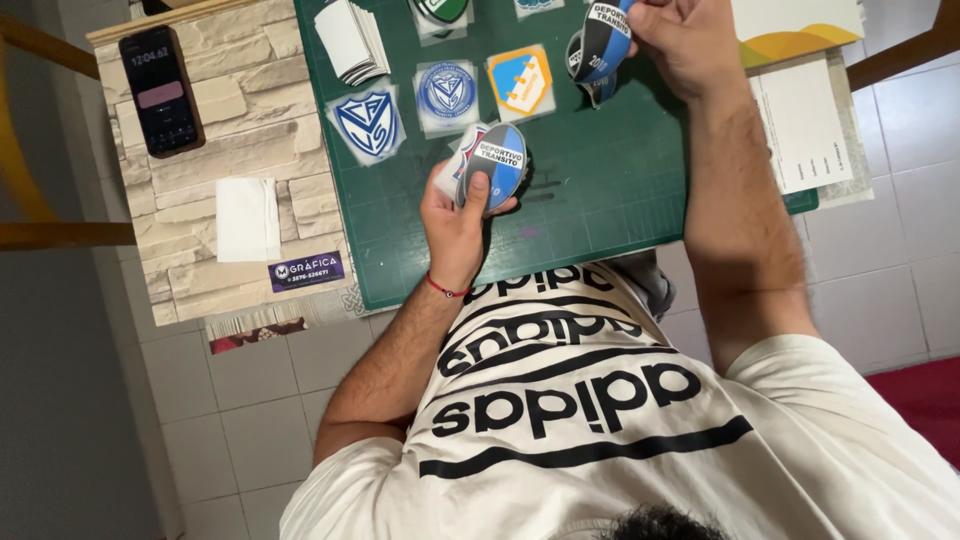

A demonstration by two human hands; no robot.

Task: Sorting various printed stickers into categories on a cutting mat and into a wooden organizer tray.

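Blue, black and grey round stickers, one in each hand, above a green cutting mat point(600, 190).
Nearest, by the mat's near edge, the left hand point(458, 218), with a red cord at the wrist, has its fingers and thumb closed around a round sticker point(497, 163) with white backing pieces behind it. On the mat beyond lie a blue-and-white shield sticker point(367, 123), a round blue crest point(447, 90) and an orange-and-blue shield point(520, 80), with a stack of white sheets point(352, 38) at the far edge. Over the mat's far right part, the right hand point(685, 40) pinches a second sticker point(603, 42), which curls. Left of the mat, a dark phone point(158, 90) lies on a stone-patterned top point(250, 120).
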